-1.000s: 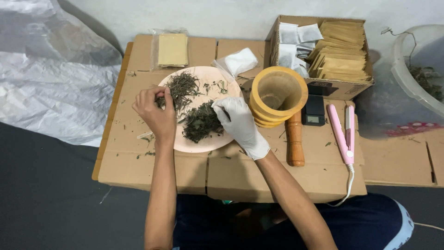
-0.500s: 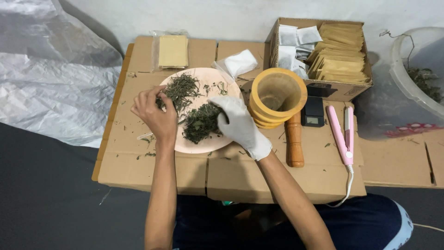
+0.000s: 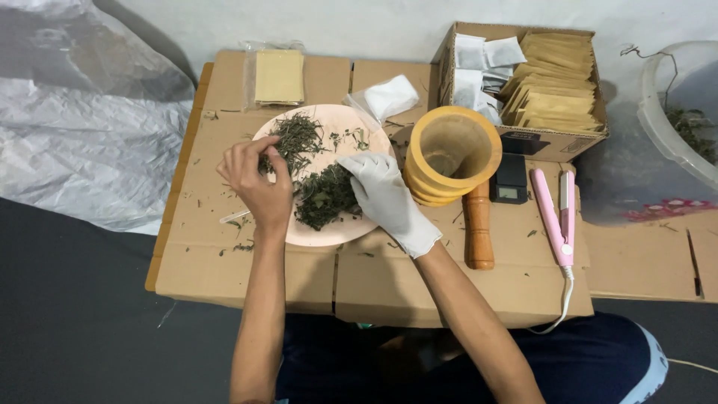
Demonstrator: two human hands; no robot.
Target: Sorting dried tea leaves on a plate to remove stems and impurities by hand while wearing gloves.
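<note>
A pale pink plate (image 3: 329, 232) lies on a cardboard work surface and carries two heaps of dried green herbs. My bare left hand (image 3: 256, 178) rests on the plate's left rim, its fingertips pinching at the stemmy herb heap (image 3: 298, 139). My right hand (image 3: 387, 199), in a white glove, lies flat on the plate's right side with its fingers spread against the darker leafy heap (image 3: 323, 196). Whether any herbs are held between the left fingers is hidden.
A yellow wooden mortar (image 3: 452, 153) and a brown pestle (image 3: 479, 228) stand right of the plate. Further right lie a small black scale (image 3: 511, 182) and a pink sealing tool (image 3: 556, 217). A cardboard box of paper packets (image 3: 555, 75), a clear packet bag (image 3: 278, 76) and a plastic tub (image 3: 677, 120) sit behind.
Both hands stay on the plate. The left fingers have shifted slightly over the stemmy herbs, and the gloved right hand has nudged the leafy heap a little.
</note>
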